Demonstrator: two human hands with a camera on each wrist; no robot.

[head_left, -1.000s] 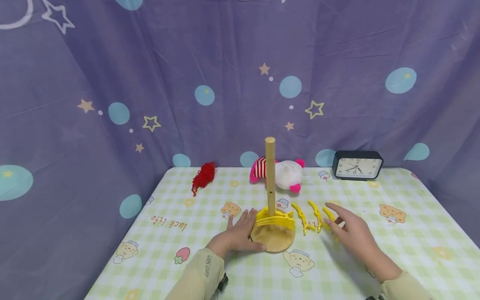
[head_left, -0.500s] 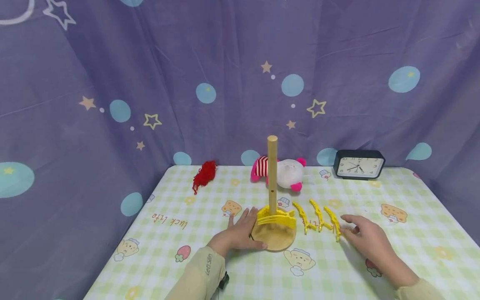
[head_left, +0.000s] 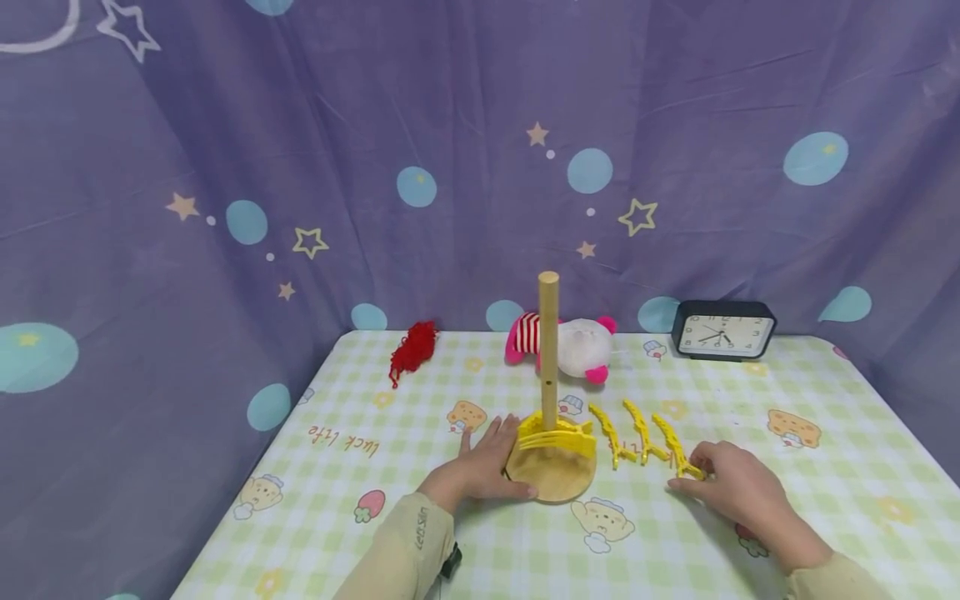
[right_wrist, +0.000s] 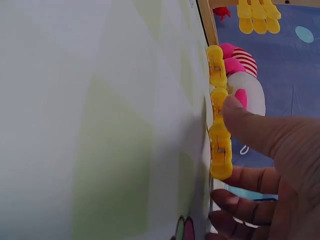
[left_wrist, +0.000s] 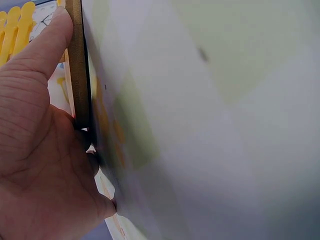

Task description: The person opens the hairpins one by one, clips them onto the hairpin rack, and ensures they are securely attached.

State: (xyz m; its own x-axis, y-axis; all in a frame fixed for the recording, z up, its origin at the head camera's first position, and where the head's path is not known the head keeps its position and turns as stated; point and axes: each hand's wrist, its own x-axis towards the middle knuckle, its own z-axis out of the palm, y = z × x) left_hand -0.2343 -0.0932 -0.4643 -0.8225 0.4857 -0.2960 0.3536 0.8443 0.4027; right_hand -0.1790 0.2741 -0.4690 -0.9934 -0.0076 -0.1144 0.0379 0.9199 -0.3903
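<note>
A wooden stand (head_left: 553,479) has a round base and an upright post. Several yellow plastic spring clips (head_left: 558,440) are stacked around the post's foot. My left hand (head_left: 483,467) rests at the base's left side, its thumb along the front rim and its straight fingers beside the edge. To the right of the stand, three more yellow clips (head_left: 611,433) lie in a row. My right hand (head_left: 738,483) is at the near end of the rightmost clip (right_wrist: 220,150). Its thumb and index finger are on either side of the handles; in the right wrist view the thumb looks apart from it.
A bundle of red yarn (head_left: 414,348) lies at the back left. Behind the post is a white and pink plush toy (head_left: 585,348) with a striped part. A black alarm clock (head_left: 724,332) stands at the back right, by the purple curtain (head_left: 465,167).
My right hand drew right from the rightmost clip, then came down at its near end, thumb lowered. That clip's forked handles now show. My left hand has stayed at the base.
</note>
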